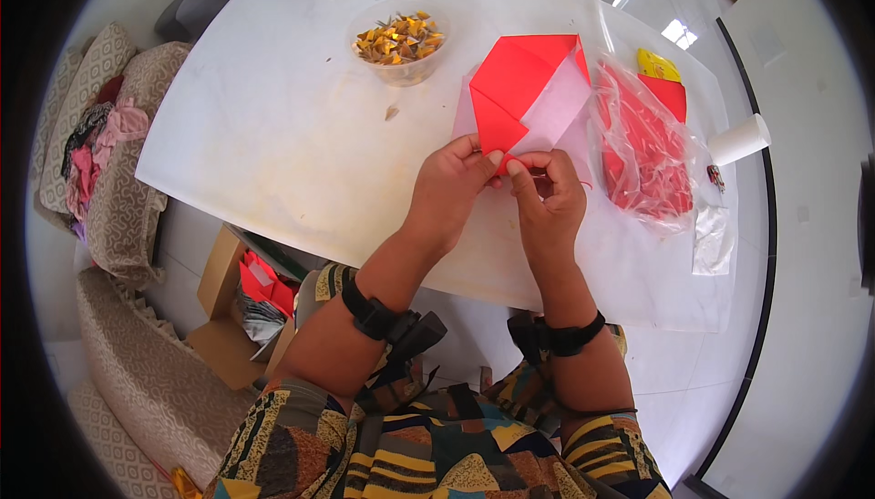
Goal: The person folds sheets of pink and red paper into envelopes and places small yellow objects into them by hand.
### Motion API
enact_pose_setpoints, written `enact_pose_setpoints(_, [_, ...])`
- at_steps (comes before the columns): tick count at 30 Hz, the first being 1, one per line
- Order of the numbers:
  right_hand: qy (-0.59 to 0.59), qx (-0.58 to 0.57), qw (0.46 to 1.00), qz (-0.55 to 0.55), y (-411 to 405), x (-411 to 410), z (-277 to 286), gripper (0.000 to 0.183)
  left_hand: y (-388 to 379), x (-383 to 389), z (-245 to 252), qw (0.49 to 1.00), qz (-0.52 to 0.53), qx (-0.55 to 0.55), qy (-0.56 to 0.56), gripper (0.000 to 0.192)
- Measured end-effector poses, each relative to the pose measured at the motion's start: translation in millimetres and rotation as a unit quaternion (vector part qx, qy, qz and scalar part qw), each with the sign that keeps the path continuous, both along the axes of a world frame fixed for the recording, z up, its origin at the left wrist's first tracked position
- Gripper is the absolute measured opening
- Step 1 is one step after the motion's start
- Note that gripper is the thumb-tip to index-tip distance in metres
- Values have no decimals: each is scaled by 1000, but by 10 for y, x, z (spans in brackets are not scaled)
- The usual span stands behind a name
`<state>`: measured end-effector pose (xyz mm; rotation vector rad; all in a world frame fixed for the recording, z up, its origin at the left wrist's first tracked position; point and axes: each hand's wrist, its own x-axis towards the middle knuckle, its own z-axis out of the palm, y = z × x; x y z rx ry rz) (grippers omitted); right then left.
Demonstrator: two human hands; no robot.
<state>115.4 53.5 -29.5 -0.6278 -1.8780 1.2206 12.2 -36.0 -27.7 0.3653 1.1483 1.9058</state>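
Observation:
A red sheet of paper with a pale pinkish reverse side [514,82] is held above the table, partly folded, its near corner pinched between both hands. My left hand [451,181] grips the left side of that corner, with the thumb on top. Close beside it, my right hand [550,188] pinches the same corner from the right, thumb tip near the other thumb. Curled fingers hide the underside of the fold. Behind the folded sheet, more pale paper shows at both sides.
On the white table [273,123] stands a clear plastic bowl [400,74] of gold folded pieces. To the right lie a plastic bag of red paper [642,143], a yellow packet [657,65], a white roll [739,140] and a crumpled tissue [712,239]. A cardboard box [222,273] holds red folded paper below.

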Motion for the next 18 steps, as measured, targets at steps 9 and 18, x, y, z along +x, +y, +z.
enact_pose_setpoints(9, [20,-66,997,-31,-31,-21,-30,9,38,56,-52,1000,-1,21,-2,21])
enact_pose_setpoints(18, [17,-49,998,-44,-48,-34,-83,12,35,55,-88,1000,-4,14,3,24])
